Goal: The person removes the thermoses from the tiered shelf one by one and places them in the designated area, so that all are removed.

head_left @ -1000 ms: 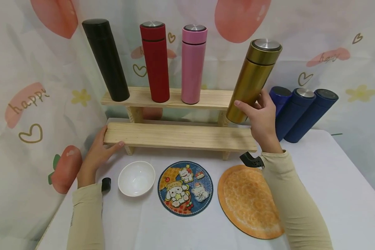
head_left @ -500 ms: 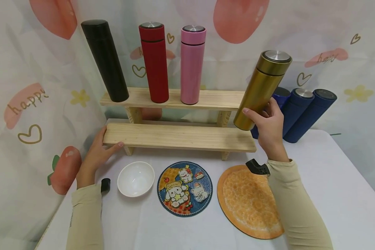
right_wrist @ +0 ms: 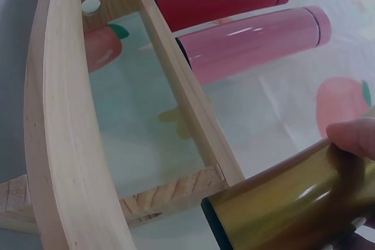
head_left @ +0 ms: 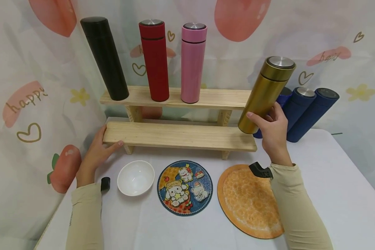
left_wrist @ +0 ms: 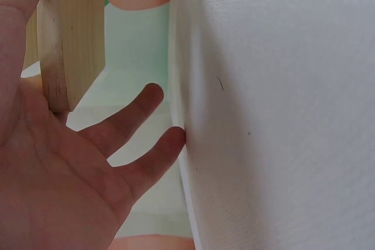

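Note:
My right hand (head_left: 273, 133) grips a gold thermos flask (head_left: 267, 93) with a silver-topped lid. It leans to the right, its base overlapping the right end of the lower board in the head view. In the right wrist view the flask's dark base (right_wrist: 217, 226) points toward the wooden two-tier shelf (right_wrist: 88, 115). My left hand (head_left: 97, 151) holds the left end of the shelf's lower board (head_left: 178, 135) between thumb and fingers. Two of its fingers (left_wrist: 146, 165) stretch out below the board in the left wrist view. On the upper board (head_left: 218, 96) stand black (head_left: 107, 62), red (head_left: 155, 66) and pink (head_left: 193, 66) flasks.
Three blue flasks (head_left: 310, 114) stand close together on the table behind my right hand. In front of the shelf are a white bowl (head_left: 135, 178), a round cartoon mat (head_left: 185, 188) and an orange round mat (head_left: 250, 201). A patterned cloth (head_left: 334, 21) hangs behind.
My right hand has carried the gold flask to the right and down, away from the upper board. My left hand has stayed on the shelf's end.

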The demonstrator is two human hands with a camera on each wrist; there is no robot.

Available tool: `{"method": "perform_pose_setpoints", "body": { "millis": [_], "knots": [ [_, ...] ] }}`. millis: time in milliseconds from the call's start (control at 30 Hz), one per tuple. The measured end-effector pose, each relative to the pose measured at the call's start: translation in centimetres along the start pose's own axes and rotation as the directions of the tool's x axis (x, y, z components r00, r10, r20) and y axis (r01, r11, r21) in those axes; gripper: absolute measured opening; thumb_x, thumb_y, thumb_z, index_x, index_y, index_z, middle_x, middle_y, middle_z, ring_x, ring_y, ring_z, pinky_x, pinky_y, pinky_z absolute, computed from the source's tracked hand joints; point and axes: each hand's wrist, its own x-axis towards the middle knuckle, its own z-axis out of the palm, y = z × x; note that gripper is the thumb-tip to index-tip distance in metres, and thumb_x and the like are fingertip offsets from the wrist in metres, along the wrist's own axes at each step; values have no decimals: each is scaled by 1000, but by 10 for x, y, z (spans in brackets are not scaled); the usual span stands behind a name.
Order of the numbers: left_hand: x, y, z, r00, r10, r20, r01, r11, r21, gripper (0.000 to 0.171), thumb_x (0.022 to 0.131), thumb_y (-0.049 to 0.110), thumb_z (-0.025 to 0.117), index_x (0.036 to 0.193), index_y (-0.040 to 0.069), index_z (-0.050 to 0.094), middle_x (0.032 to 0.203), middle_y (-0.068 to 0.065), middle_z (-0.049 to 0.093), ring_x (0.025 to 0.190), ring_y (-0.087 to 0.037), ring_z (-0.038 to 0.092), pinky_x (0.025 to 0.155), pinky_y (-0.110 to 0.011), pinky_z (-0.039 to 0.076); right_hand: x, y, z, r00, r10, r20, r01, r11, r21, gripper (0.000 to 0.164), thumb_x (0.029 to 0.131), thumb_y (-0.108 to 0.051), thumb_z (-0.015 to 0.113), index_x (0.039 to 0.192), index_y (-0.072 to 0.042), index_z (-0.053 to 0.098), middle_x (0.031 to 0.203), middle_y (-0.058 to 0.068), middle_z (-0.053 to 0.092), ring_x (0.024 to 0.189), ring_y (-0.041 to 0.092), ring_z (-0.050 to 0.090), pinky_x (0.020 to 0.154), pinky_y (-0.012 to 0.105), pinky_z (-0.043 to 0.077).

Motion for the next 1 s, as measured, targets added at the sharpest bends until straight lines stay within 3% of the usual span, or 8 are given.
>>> {"method": "perform_pose_setpoints", "body": {
  "millis": [633, 1000],
  "knots": [
    [3, -3, 1, 1000, -16, 1, 16, 1000, 4, 112, 100, 52, 73, 174, 13, -2, 176, -25, 3, 159, -50, 10, 124, -71, 13, -2, 16, -13, 999, 25, -35, -24, 999, 29, 68, 92, 2, 81, 153, -13, 55, 147, 10, 55, 133, 29, 54, 120, 49, 41],
    [3, -5, 0, 1000, -10, 2, 10, 1000, -4, 111, 100, 49, 73, 173, 11, -2, 176, -26, 2, 160, -50, 9, 125, -69, 12, 0, 22, -21, 996, 30, -88, -22, 995, 96, 70, 90, 8, 80, 152, -10, 56, 144, 11, 57, 130, 28, 55, 119, 48, 41]
  ]
}}
